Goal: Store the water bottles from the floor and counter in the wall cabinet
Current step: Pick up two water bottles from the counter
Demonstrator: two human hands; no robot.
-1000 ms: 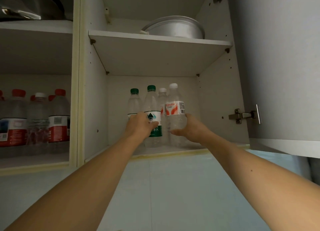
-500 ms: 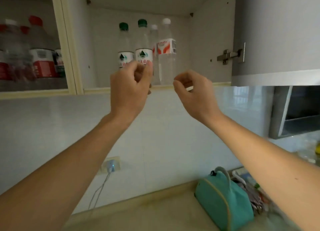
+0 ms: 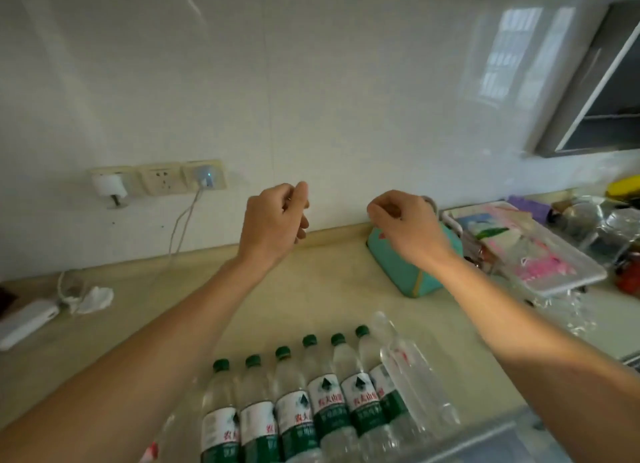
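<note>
Both hands are hovering above the counter [image 3: 311, 289], holding nothing: the left hand [image 3: 273, 220] and right hand [image 3: 405, 227] are hanging with fingers loosely curled. A row of green-capped water bottles [image 3: 304, 403] is standing at the counter's near edge, with a clear-capped bottle [image 3: 408, 369] leaning beside it.

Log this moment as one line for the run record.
left hand: empty, loosely curled | right hand: empty, loosely curled | green-capped bottles: upright row on counter | clear-capped bottle: beside row | next: likely grab bottles
</note>
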